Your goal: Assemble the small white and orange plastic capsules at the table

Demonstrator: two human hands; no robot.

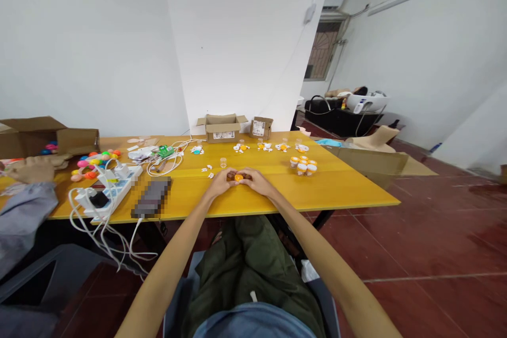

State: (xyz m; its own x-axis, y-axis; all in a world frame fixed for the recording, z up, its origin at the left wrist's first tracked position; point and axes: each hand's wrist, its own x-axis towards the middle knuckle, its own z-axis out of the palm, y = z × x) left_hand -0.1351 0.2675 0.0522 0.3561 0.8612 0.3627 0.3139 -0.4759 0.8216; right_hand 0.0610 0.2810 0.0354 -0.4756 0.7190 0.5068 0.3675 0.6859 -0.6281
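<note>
Between the fingertips of my left hand (224,182) and my right hand (255,181) is a small round orange piece (238,177), which looks like a lid. Fingers of both hands close around its sides, low over the table's front part. Just beyond my left hand stands a small clear cup (223,162). A few small white pieces (204,169) lie to the left of that cup. Off to the right of my right hand, several small cups with orange-and-white tops (303,165) stand in a cluster.
Piles of white and orange parts (241,147) line the yellow table (336,185) toward the wall, before two cardboard boxes (222,128). At left are a power strip (114,190) with cables, a phone (152,196), colourful balls (93,162) and another person's hand (34,170).
</note>
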